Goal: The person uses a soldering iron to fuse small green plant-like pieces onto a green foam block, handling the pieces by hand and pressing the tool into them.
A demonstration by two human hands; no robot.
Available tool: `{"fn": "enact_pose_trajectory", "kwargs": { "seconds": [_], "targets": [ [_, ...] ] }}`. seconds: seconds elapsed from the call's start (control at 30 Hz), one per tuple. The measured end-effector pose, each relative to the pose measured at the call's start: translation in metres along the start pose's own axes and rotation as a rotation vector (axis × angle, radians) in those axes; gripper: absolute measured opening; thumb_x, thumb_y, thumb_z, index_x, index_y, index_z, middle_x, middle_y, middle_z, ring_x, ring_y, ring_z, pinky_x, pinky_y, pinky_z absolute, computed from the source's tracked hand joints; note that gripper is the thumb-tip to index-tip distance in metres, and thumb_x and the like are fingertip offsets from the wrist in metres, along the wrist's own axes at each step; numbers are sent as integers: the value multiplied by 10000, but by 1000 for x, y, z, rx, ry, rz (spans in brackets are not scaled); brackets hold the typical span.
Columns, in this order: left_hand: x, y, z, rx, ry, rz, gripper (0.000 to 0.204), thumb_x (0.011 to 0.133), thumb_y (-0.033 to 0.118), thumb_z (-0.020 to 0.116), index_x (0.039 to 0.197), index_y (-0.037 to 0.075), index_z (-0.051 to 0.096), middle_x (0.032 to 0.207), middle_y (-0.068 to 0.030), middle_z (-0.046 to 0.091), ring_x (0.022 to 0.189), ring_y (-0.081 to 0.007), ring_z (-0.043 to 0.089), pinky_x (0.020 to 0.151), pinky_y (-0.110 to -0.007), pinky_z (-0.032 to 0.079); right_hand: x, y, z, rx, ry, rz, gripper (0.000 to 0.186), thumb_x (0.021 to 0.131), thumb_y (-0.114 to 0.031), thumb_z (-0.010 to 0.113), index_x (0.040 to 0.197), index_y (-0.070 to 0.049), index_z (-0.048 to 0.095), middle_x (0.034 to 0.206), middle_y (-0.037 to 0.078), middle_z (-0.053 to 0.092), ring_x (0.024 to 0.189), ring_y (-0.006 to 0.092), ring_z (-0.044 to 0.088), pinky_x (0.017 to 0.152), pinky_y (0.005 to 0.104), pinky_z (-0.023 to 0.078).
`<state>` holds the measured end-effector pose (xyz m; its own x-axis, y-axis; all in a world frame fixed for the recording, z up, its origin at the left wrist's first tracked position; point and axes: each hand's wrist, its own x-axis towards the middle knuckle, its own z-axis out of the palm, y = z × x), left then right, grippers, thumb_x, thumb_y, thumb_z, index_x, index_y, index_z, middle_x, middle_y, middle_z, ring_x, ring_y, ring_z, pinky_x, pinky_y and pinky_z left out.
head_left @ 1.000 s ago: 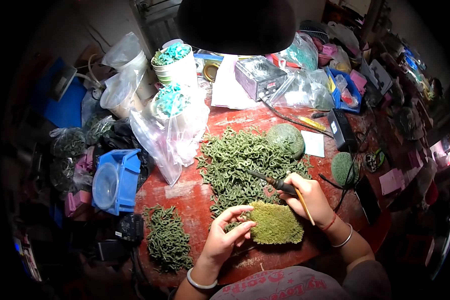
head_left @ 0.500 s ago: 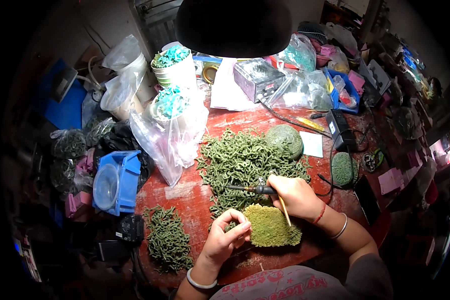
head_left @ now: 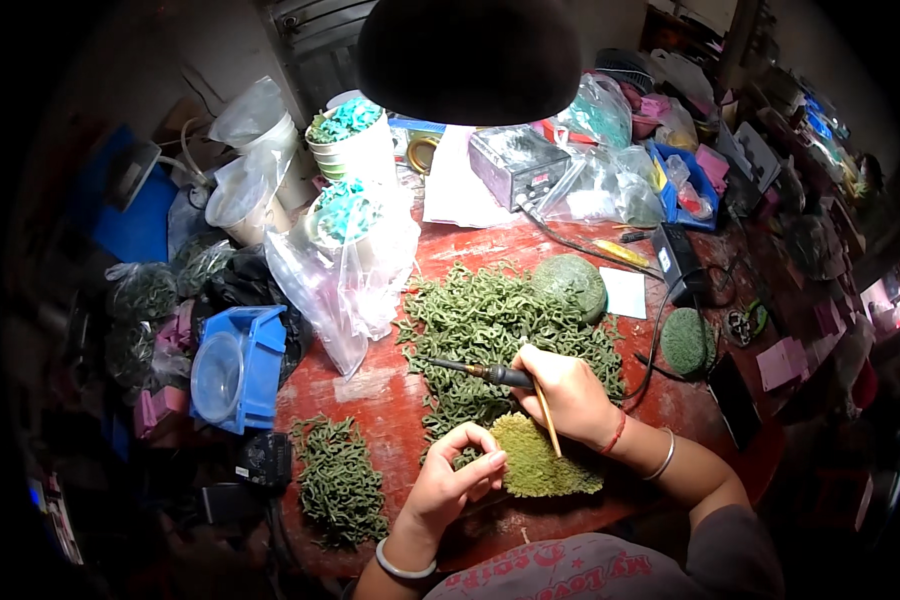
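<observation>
My right hand [head_left: 576, 396] is closed around a soldering iron [head_left: 490, 372] and a thin wooden stick [head_left: 546, 415]. The iron's tip points left over a large pile of twisted green pieces [head_left: 485, 315]; the stick's lower end meets the yellow-green mossy pad [head_left: 542, 468]. At the pad's left edge, my left hand [head_left: 457, 480] has thumb and fingers pinched together; what lies between them, if anything, is hidden. A smaller pile of green twisted pieces [head_left: 340, 485] lies left of that hand.
A round green block [head_left: 570, 285] and white paper [head_left: 625, 292] lie beside the large pile. A dark box-shaped unit [head_left: 518, 165] with a cable stands behind. Plastic-draped buckets [head_left: 345, 240] and a blue bin [head_left: 260, 350] stand left. A black lamp head [head_left: 470, 60] hangs overhead.
My right hand has shifted slightly left and away from me. The stick's end moved from the pad's right part toward its middle, and the iron's tip went left. My left hand barely moved.
</observation>
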<state>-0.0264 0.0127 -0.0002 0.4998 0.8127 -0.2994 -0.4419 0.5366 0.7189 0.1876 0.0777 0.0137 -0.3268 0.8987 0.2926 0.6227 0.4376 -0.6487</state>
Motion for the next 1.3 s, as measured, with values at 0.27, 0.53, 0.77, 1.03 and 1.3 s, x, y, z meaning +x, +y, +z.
{"fn": "enact_pose_trajectory", "kwargs": {
  "seconds": [0.27, 0.53, 0.77, 1.03, 1.3],
  "targets": [
    [0, 1, 4, 12, 209, 145, 182, 961, 35, 660, 1133, 40, 602, 956, -63, 667, 710, -72, 602, 506, -175, 414, -15, -33, -27, 547, -77, 296, 201, 842, -33, 757, 950, -39, 588, 848, 18, 667, 786, 64, 626, 716, 255, 514],
    [0, -1, 8, 527, 270, 372, 196, 869, -38, 711, 1053, 30, 726, 1028, -48, 669, 957, -130, 618, 882, -270, 487, -20, -39, -35, 628, -256, 347, 201, 873, -89, 772, 970, -52, 600, 914, -5, 654, 873, 63, 580, 795, 248, 481],
    [5, -3, 6, 700, 101, 462, 121, 849, -21, 739, 956, 15, 694, 988, -68, 679, 938, -159, 645, 888, -289, 491, -24, -34, -40, 685, -263, 394, 199, 881, -81, 754, 974, -48, 582, 908, -7, 620, 856, 65, 554, 778, 250, 467],
    [2, -7, 9, 669, 118, 351, 149, 851, -27, 731, 968, 25, 653, 969, -34, 679, 933, -122, 634, 881, -281, 495, -24, -42, -41, 685, -303, 362, 199, 881, -70, 745, 995, -37, 585, 910, -6, 586, 841, 70, 531, 755, 254, 460],
    [1, -6, 10, 631, 47, 371, 264, 859, -27, 706, 1115, 21, 665, 1053, -44, 700, 1006, -123, 650, 931, -282, 494, -28, -43, -37, 628, -249, 287, 231, 874, -113, 771, 1005, -28, 601, 889, 29, 609, 823, 89, 564, 741, 269, 483]
  ]
}}
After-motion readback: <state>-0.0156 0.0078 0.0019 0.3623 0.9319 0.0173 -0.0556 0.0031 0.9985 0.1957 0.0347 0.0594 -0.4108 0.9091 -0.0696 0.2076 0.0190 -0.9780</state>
